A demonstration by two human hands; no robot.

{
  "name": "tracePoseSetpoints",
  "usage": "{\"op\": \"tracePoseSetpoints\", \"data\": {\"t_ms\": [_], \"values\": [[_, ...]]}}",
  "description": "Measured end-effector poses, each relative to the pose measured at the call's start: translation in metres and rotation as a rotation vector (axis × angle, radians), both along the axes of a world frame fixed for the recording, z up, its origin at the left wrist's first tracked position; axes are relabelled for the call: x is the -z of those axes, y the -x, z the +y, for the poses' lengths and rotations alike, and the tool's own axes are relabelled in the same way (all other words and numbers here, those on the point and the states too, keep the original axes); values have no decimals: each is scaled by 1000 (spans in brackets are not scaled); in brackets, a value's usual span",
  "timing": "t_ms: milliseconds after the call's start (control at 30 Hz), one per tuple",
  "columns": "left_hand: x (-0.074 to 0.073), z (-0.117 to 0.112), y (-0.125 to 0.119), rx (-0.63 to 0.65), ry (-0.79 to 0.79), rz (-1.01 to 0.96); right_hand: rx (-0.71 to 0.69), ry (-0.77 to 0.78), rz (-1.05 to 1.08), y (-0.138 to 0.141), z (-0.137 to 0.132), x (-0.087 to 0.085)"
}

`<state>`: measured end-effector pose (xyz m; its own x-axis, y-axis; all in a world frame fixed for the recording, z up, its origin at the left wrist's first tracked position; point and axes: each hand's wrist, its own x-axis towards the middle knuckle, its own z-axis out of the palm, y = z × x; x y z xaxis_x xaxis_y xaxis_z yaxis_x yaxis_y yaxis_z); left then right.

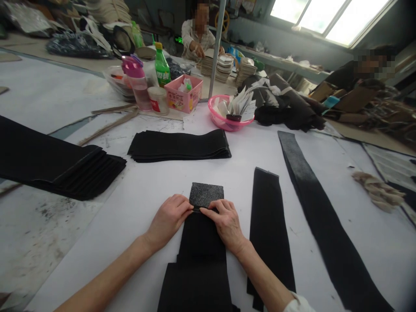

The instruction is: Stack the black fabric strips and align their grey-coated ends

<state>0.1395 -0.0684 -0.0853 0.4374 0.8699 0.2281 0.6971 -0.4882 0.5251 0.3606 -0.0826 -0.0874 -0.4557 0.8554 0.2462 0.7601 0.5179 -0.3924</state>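
A black fabric strip (204, 236) runs up the middle of the white table (136, 186), with a speckled grey patch (206, 194) at its far end. My left hand (170, 214) pinches the strip's left edge just below that patch. On the opposite edge, my right hand (225, 221) pinches the same fold between thumb and fingers. Both sets of fingertips meet the cloth along one crosswise fold. Nearer to me, a wider black piece (195, 286) lies at the strip's lower end. Beside my right forearm lies another black strip (269, 225).
Black fabric stacks lie at left (65, 164) and beyond my hands (178, 145). A long black strip (325, 212) stretches along the right, near a beige cloth (378, 190). A pink basket (230, 121), pink box (184, 94) and bottles stand behind. Two people sit farther back.
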Motion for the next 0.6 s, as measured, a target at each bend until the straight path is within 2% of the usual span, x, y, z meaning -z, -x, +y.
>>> {"op": "tracePoseSetpoints", "data": {"t_ms": [133, 333, 467, 600], "values": [[-2, 7, 4, 10, 120, -117, 0, -2, 7, 0, 0, 1], [3, 10, 10, 44, 141, -136, -7, 5, 19, 0, 0, 1], [4, 7, 11, 47, 106, -136, -3, -5, 7, 0, 0, 1], [4, 1, 8, 48, -4, -69, -4, -27, -6, 0, 1, 2]]}}
